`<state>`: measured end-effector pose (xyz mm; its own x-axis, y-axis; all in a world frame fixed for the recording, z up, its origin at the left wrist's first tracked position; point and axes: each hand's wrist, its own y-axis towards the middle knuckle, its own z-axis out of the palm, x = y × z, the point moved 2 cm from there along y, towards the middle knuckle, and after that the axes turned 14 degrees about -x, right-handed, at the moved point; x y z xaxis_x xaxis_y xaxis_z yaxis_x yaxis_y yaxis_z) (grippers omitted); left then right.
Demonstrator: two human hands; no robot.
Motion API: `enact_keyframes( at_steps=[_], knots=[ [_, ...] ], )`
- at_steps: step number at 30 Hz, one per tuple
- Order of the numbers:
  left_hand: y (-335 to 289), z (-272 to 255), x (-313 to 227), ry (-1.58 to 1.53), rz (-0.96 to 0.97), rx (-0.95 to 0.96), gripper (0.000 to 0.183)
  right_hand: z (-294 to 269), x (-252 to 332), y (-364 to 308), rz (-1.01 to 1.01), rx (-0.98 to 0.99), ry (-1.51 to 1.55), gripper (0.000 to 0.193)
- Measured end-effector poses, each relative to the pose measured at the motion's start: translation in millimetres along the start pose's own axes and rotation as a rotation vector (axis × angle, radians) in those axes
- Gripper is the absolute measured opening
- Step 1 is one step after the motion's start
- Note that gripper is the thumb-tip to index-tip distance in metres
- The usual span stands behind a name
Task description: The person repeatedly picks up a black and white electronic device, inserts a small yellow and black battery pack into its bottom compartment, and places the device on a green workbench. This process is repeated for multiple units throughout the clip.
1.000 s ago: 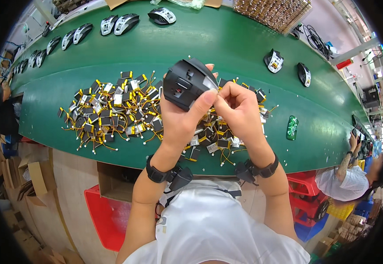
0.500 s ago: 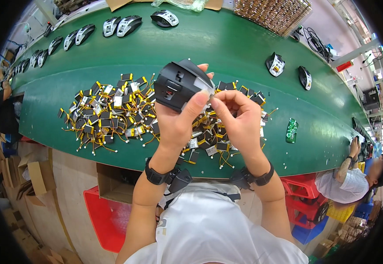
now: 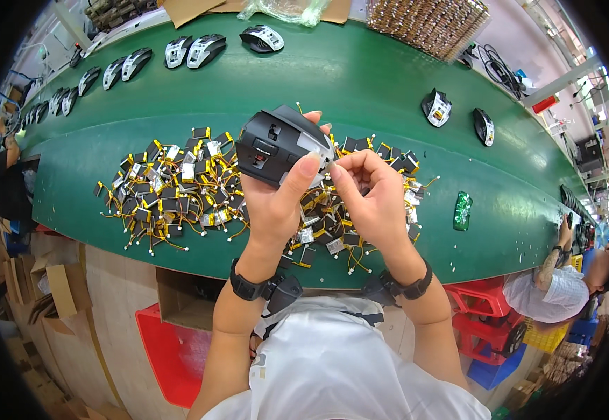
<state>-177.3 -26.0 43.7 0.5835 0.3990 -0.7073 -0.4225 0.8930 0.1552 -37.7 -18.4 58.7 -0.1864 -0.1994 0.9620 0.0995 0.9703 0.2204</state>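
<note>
My left hand [image 3: 274,210] is closed around a partly assembled computer mouse [image 3: 266,143], black with a grey-white section. The thumb presses on its right-hand edge, and other fingertips show beyond the far side. At that same edge, thumb and forefinger of my right hand [image 3: 376,203] pinch together; what they hold is too small to make out. A white connector tip sticks up past the mouse's far edge. Under and around both hands spreads a heap of small battery packs [image 3: 170,204], grey and black with yellow tape, thin wires and white connectors.
Several similar mice [image 3: 206,50] line the far side of the green bench [image 3: 360,77], two more at right. A green piece [image 3: 462,211] lies right of the batteries. A stacked tray block [image 3: 427,26] stands far right. A red bin [image 3: 168,350] sits below; a co-worker [image 3: 553,287] is at right.
The mouse and my left hand have shifted slightly left and down in view. My right hand has come a little left and stays pinched at the mouse's edge.
</note>
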Motion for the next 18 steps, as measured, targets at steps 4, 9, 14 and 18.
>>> enact_keyframes(
  at_steps=[4, 9, 14, 18],
  knots=[
    [0.0, 1.1, 0.4, -0.037, -0.014, -0.002, 0.054, 0.4, -1.8, 0.4, 0.005, 0.005, 0.012, 0.012],
    [0.3, 0.4, 0.7, -0.044, -0.012, -0.004, 0.054, 2.8, -2.9, 0.4, -0.012, -0.025, 0.015, 0.011],
    [-1.9, 1.6, 1.8, -0.017, 0.015, 0.011, 0.055, 5.6, -2.4, 0.4, 0.036, -0.021, 0.084, 0.012],
    [-1.5, 1.3, 1.7, -0.021, 0.007, 0.002, 0.056, 6.6, -6.6, 1.8, 0.017, -0.024, 0.053, 0.011]
  ],
)
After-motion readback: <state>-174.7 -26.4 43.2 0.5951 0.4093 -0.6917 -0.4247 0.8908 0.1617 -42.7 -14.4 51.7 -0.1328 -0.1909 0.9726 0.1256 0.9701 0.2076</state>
